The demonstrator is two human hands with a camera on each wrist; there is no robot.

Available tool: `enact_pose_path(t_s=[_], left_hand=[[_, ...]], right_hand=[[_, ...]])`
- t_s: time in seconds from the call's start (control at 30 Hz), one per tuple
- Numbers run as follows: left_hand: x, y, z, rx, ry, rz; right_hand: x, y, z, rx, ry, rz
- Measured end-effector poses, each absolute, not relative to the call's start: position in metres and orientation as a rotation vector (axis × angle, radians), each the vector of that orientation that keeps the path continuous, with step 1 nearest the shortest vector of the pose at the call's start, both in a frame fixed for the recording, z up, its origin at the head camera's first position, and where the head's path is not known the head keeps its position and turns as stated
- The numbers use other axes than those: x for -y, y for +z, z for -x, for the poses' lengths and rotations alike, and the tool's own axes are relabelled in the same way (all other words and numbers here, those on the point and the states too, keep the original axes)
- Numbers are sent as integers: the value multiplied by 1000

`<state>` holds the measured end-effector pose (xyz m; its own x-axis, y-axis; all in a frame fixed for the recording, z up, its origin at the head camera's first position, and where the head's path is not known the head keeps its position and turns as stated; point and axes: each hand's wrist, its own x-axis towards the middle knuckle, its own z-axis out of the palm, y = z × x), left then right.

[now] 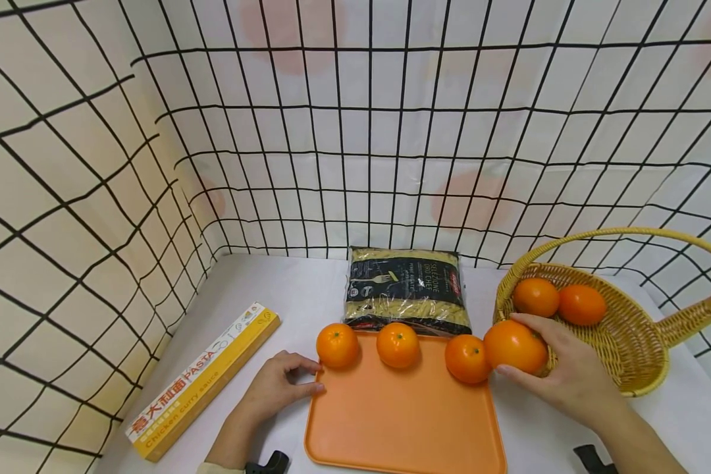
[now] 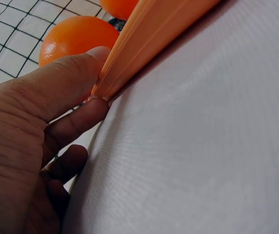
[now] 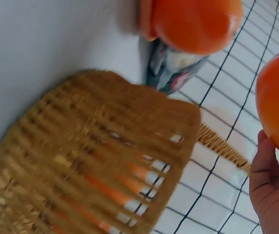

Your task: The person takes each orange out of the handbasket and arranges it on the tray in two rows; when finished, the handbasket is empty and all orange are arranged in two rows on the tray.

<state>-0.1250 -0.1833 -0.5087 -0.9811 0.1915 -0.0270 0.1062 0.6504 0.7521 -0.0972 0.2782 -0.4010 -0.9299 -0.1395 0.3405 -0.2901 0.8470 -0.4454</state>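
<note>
My right hand [image 1: 577,375] holds an orange [image 1: 515,345] between thumb and fingers, off the table between the tray and the wicker basket [image 1: 640,368]. In the right wrist view, this held orange [image 3: 278,102] shows at the right edge, partly cut off. My left hand [image 1: 275,388] pinches the left rim of an orange plastic tray [image 1: 403,421]; the left wrist view has the thumb on the rim [image 2: 124,58]. Along the tray's far edge sit a left orange [image 1: 338,345], a middle orange [image 1: 397,345] and a right orange [image 1: 468,359]. Two more oranges [image 1: 536,297] lie in the basket.
Behind the tray lies a clear bag of pasta [image 1: 405,286] with a dark label. A long yellow pasta box [image 1: 204,382] rests slantwise at the left. The basket's tall handle [image 1: 616,232] arches above it. Black wire grid [image 1: 370,131] stands along the back and sides.
</note>
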Motion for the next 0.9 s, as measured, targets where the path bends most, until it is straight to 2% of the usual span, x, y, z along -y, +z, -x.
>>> enact_pose_path(t_s=[0.23,0.7,0.9], left_hand=[[183,-508,125,-2771,1253,-269],[183,-506,125,-2764,1216,-208],[182,-506,124,-2773,1214,-232]], right_hand=[[-262,-404,95,2601,715,-494],[-241,-411,95,2650,775,-609],[-230,-413,92,2722,855,-556]])
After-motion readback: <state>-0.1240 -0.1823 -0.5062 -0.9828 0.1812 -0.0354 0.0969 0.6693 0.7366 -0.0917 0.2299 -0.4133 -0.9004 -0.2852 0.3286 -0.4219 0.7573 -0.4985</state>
